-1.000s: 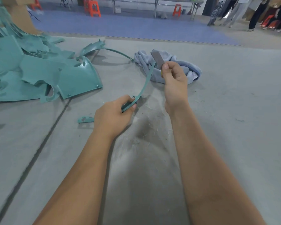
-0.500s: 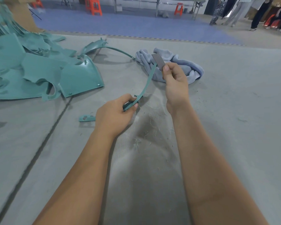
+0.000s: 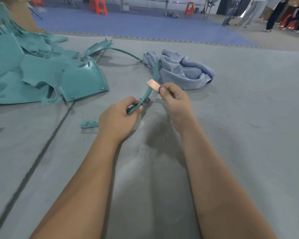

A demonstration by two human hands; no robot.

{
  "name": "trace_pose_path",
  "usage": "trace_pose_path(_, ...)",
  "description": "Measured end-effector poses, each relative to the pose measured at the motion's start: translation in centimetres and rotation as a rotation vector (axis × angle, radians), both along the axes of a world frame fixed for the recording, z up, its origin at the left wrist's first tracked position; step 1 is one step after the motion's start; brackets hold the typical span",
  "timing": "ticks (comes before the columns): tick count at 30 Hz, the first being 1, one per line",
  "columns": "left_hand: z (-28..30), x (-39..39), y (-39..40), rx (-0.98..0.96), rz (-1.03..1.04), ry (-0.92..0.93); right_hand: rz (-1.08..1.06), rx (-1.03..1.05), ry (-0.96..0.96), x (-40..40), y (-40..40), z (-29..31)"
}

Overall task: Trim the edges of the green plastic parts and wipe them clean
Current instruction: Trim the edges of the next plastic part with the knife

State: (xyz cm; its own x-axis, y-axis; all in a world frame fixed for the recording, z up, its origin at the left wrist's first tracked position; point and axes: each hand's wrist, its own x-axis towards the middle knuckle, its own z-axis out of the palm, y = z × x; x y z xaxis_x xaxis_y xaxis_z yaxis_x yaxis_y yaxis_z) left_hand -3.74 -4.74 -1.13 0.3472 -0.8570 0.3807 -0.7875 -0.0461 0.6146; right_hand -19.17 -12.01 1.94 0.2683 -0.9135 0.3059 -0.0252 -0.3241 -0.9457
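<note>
The left hand (image 3: 118, 119) had its fingers curled round the lower end of a curved green strip (image 3: 153, 81), that end hidden in the grip while the rest arched up over the grey floor mat (image 3: 248, 135). The right hand (image 3: 175, 102) pinched a small flat blade (image 3: 152, 85) against the strip's middle; glare washed out the blade's surface. A pile of green plastic parts (image 3: 41, 73) ran off the left edge, near a crumpled grey cloth (image 3: 179, 69).
</note>
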Motion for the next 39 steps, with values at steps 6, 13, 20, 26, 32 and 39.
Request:
trace_pose_path(6, 0.0, 0.0, 0.2, 0.009, -0.003, 0.018, -0.033, 0.063, -0.208, -0.7, 0.1, 1.1)
trace_pose_path(13, 0.2, -0.2, 0.7, -0.051, -0.070, 0.039, -0.119, 0.020, -0.166, 0.1, -1.1, 4.1)
trace_pose_path(20, 0.3, -0.1, 0.7, -0.084, -0.096, 0.083, -0.185, -0.001, -0.035, 0.1, -0.9, 4.9)
trace_pose_path(26, 0.6, 0.2, 0.6, -0.097, -0.084, 0.127, -0.134, -0.051, 0.168, 0.0, 0.6, 4.7)
trace_pose_path(32, 0.6, 0.0, 0.4, -0.102, -0.068, 0.131, -0.051, 0.008, 0.209, 0.2, 1.4, 5.1)
trace_pose_path(39, 0.5, 0.0, 0.5, -0.114, -0.059, 0.142, -0.302, -0.046, 0.078, 0.4, -0.7, 6.8)
